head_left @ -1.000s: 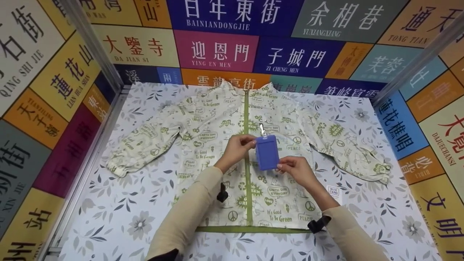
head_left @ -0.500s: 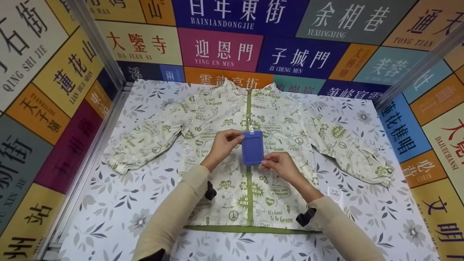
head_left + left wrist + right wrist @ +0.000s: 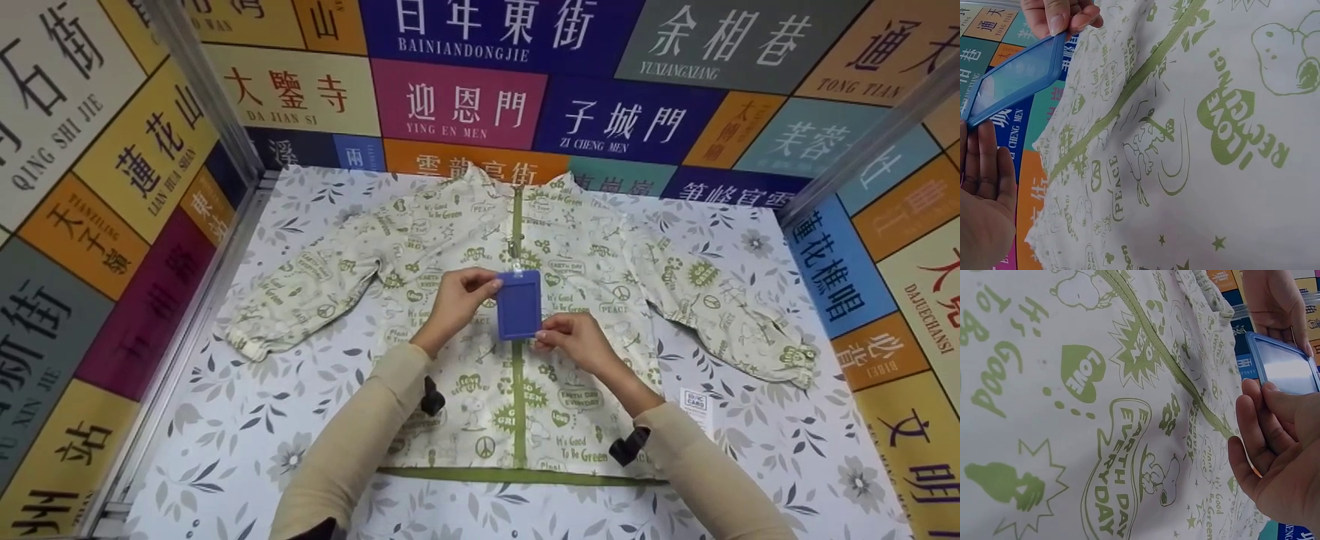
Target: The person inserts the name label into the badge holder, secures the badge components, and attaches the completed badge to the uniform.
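Observation:
A blue-purple card holder (image 3: 519,304) is held upright over a pale jacket (image 3: 465,375) with green print and a green zip. My left hand (image 3: 457,306) pinches its upper left edge between thumb and fingers. At the lower right corner, my right hand (image 3: 579,343) pinches it in the same way. A small clip (image 3: 516,265) sits at the top of the holder. In the left wrist view the holder (image 3: 1022,73) appears edge-on with a shiny clear face. The right wrist view shows part of the holder (image 3: 1283,363), with the rest cut off by the frame edge.
The jacket lies face up, sleeves spread, on a white leaf-patterned tabletop (image 3: 247,450). A small white printed card (image 3: 697,409) lies right of the jacket, partly behind my right forearm. Colourful sign-printed walls (image 3: 465,101) enclose the back and both sides, with metal posts (image 3: 217,82) at the corners.
Both hands have moved left with the card holder, from right of the zip to over it. The holder has turned from slightly tilted to nearly straight. The jacket lies as before.

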Motion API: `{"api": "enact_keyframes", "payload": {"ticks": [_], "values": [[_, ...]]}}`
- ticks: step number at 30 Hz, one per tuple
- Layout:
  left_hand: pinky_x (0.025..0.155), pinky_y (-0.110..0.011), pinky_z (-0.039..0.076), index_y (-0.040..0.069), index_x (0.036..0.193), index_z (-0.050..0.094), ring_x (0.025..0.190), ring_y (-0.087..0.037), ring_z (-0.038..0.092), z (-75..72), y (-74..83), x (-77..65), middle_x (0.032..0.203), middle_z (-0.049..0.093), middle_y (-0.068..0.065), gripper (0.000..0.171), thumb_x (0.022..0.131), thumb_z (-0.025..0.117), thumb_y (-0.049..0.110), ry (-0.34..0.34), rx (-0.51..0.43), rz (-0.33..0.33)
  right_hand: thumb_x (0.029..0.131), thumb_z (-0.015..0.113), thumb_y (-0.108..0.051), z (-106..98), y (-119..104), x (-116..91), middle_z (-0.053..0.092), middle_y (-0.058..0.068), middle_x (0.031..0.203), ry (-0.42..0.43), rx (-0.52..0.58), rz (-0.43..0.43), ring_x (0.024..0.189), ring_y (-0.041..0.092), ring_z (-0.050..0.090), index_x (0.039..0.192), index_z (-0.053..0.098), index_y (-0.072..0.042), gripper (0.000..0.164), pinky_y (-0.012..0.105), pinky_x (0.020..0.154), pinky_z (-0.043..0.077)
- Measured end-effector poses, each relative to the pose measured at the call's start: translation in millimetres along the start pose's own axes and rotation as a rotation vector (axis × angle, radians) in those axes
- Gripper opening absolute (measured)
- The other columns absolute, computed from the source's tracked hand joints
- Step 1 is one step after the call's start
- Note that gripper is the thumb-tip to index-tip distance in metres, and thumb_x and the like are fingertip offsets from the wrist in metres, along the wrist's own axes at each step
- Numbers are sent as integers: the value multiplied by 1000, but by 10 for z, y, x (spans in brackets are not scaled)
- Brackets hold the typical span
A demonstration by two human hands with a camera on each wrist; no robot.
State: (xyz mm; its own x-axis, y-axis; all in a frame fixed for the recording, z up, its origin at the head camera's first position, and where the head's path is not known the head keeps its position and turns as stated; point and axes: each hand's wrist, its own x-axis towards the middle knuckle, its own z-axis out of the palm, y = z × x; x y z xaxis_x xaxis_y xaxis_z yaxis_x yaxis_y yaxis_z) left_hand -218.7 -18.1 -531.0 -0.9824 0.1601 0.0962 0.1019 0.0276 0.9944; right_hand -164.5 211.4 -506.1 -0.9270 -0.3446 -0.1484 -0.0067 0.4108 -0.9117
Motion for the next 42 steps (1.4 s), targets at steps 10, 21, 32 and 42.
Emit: {"api": "enact_keyframes", "payload": {"ticks": [10, 21, 32, 42], "values": [[77, -30, 61, 4, 103, 76, 78, -12, 70, -5, 9, -20, 95, 75, -15, 16, 92, 70, 14, -7, -16, -1, 95, 63, -3, -3, 23, 21, 72, 31, 94, 13, -37, -9, 90, 50, 68, 106, 71, 11, 19, 61, 81, 55], [76, -30, 60, 7, 102, 78, 78, -15, 72, -23, 24, -23, 93, 76, -14, 17, 90, 73, 18, -14, -28, 23, 92, 70, -15, -12, 325, 148, 76, 19, 90, 75, -91, 6, 82, 35, 72, 108, 74, -2, 22, 53, 77, 58], [78, -32, 61, 6, 103, 78, 84, -25, 73, -20, 39, -43, 96, 75, -16, 19, 88, 75, 19, 6, -4, 7, 90, 74, -21, -89, 261, 150, 77, 15, 96, 116, -108, 36, 88, 38, 71, 118, 71, -6, 33, 54, 80, 57], [75, -33, 61, 12, 97, 80, 80, -29, 71, -15, 45, -94, 88, 74, -10, 14, 88, 76, 22, -15, 20, 90, 89, 74, -18, -180, 132, 178, 76, 16, 95, 203, -99, -22, 83, 24, 71, 121, 69, -3, 36, 37, 77, 58]]}}
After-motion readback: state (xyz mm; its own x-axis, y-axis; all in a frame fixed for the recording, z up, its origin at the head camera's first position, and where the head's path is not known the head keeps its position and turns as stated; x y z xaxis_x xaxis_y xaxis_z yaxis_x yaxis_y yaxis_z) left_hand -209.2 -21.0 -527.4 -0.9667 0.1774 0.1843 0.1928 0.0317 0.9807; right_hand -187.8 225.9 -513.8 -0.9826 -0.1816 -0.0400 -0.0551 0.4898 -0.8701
